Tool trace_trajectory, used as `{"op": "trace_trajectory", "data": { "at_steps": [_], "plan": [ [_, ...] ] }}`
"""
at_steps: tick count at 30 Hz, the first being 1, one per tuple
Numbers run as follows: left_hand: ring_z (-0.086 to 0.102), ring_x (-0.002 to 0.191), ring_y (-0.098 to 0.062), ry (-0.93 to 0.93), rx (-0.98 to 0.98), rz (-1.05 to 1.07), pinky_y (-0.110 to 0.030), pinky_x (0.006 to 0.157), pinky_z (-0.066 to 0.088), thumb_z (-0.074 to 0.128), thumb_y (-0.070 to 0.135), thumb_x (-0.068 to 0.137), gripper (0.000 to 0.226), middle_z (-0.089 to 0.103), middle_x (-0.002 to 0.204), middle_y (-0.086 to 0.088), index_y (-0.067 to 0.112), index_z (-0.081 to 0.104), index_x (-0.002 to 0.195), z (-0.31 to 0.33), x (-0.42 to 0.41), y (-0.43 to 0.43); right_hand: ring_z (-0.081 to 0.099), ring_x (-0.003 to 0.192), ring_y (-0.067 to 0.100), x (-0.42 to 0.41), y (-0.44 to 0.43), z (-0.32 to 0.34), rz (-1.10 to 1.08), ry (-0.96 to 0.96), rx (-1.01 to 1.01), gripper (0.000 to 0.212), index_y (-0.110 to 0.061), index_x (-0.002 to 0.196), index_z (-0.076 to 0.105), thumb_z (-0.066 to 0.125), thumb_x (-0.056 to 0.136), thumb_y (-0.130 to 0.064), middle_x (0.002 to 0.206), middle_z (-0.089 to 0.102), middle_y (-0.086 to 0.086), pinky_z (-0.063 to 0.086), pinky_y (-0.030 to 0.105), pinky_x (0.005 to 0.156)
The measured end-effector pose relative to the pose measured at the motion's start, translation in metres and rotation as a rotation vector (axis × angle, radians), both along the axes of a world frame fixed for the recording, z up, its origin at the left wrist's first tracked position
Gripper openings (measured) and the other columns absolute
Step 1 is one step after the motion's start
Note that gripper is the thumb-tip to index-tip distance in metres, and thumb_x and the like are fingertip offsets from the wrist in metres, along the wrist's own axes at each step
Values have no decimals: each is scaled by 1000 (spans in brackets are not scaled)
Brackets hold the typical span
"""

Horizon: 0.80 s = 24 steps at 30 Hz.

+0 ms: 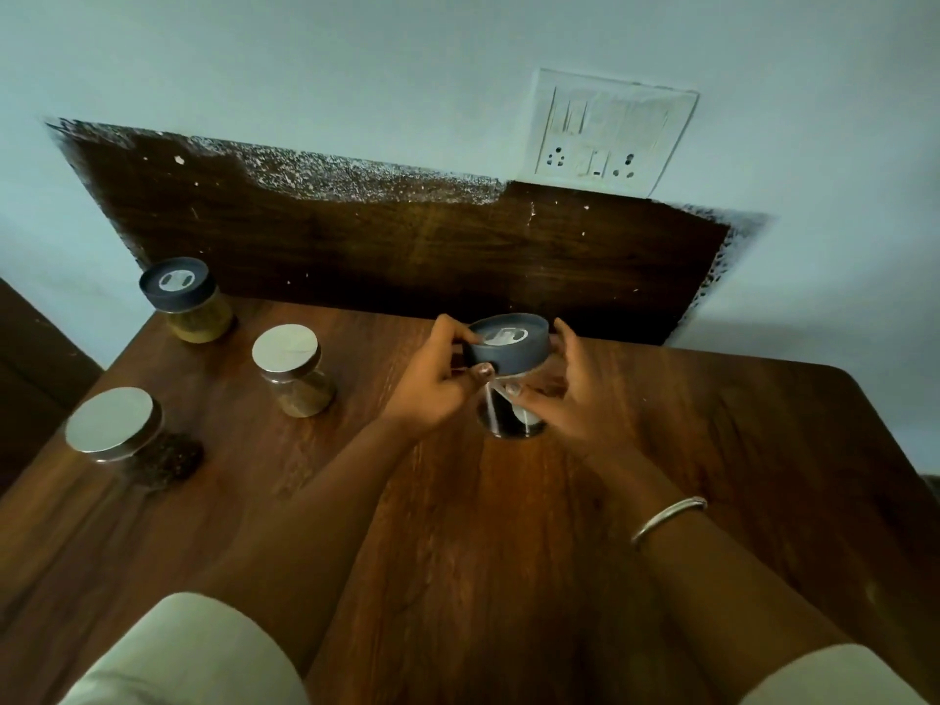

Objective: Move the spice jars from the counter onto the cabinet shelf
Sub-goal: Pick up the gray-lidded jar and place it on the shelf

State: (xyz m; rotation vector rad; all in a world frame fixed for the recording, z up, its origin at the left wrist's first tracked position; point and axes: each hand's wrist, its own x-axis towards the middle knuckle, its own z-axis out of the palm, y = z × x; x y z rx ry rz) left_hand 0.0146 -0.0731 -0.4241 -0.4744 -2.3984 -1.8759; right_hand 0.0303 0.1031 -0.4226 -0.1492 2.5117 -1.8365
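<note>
A person's two bare hands meet on one dark-lidded jar (508, 343) near the middle of the wooden tabletop (508, 526), a little in front of the dark wood back panel (407, 246). The left grip (437, 384) is closed on the left edge of the jar's lid, fingers curled over the far rim and the thumb pressed against the near side just under it. The right grip (564, 394) is clamped on the jar from the other side, fingers reaching behind the right of the lid and the thumb lying across the front of the glass body. The jar stands upright between the two grips, its clear lower part and dark contents showing below the thumbs. Whether its base rests on the tabletop or is raised just off it cannot be told.

Three more jars stand well to the left, apart from both grips and from each other: a dark-lidded jar of yellow spice (185, 302) at the back by the panel, a silver-lidded jar of brown spice (292, 368) nearest the left grip, and a silver-lidded jar of dark spice (122, 435) toward the front left edge.

A metal bangle (669, 521) sits on the right forearm. A white socket plate (610, 129) is on the wall above the panel.
</note>
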Motion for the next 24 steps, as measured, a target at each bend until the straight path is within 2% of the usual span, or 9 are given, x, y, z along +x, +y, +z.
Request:
{"op": "trace_trajectory", "data": {
  "at_steps": [2, 5, 7, 9, 12, 15, 19, 22, 24],
  "plan": [
    [55, 93, -11, -2, 62, -2, -28, 73, 52, 58, 18, 81, 24, 51, 97, 7, 14, 42, 99, 9, 9, 1, 53, 114, 2, 13, 2, 8, 53, 31, -1, 72, -16, 140, 35, 73, 78, -18, 124, 52, -13, 46, 5, 75],
    [57, 101, -20, -42, 132, 1, -34, 76, 54, 57, 21, 86, 27, 53, 106, -1, 16, 41, 108, 18, 23, 2, 62, 95, -6, 31, -2, 15, 35, -15, -123, 56, -26, 126, 46, 73, 78, -20, 110, 61, -11, 49, 7, 66],
    [57, 108, -21, -99, 175, 27, -37, 81, 55, 54, 23, 91, 39, 52, 120, -7, 18, 34, 123, 22, 36, 3, 59, 85, -17, 42, -8, 22, -45, 15, -132, 55, -32, 121, 44, 74, 76, -23, 104, 59, -16, 46, 3, 59],
    [57, 113, -20, -156, 202, 26, -40, 86, 54, 54, 29, 90, 53, 51, 128, -8, 25, 23, 134, 25, 50, 6, 54, 86, -22, 51, -14, 29, -108, 81, -113, 61, -33, 124, 40, 75, 75, -24, 105, 54, -20, 44, 0, 59],
    [61, 108, -15, -260, 300, -87, -37, 81, 56, 55, 32, 88, 64, 53, 126, 0, 36, 14, 137, 29, 72, 10, 50, 91, -25, 65, -21, 39, -116, 139, -60, 62, -31, 131, 36, 71, 80, -23, 110, 49, -22, 42, -2, 64],
    [62, 103, -2, -259, 349, -117, -26, 76, 57, 64, 37, 76, 76, 54, 120, 9, 39, 15, 134, 36, 88, 9, 52, 97, -20, 79, -22, 45, -54, 177, -33, 53, -32, 130, 39, 64, 85, -17, 111, 52, -23, 45, 2, 72],
    [62, 104, -13, -206, 344, -75, -26, 75, 56, 71, 32, 67, 80, 53, 122, 0, 30, 24, 131, 49, 99, 0, 59, 96, -10, 100, -19, 50, -42, 176, -158, 45, -33, 125, 45, 60, 87, -15, 111, 57, -17, 50, 9, 69],
    [62, 102, -12, -203, 330, -76, -22, 71, 55, 69, 26, 73, 72, 53, 121, 0, 26, 26, 129, 54, 110, 2, 65, 99, 3, 111, -19, 53, 48, 84, -256, 35, -29, 119, 55, 59, 84, -33, 112, 66, -3, 52, 16, 73],
    [64, 100, -11, -212, 361, -86, -21, 70, 54, 65, 22, 80, 60, 55, 119, -2, 24, 31, 129, 55, 115, 6, 66, 101, 9, 118, -22, 53, 59, 30, -299, 41, -28, 116, 60, 58, 78, -44, 112, 69, -3, 53, 20, 76]
  ]
}}
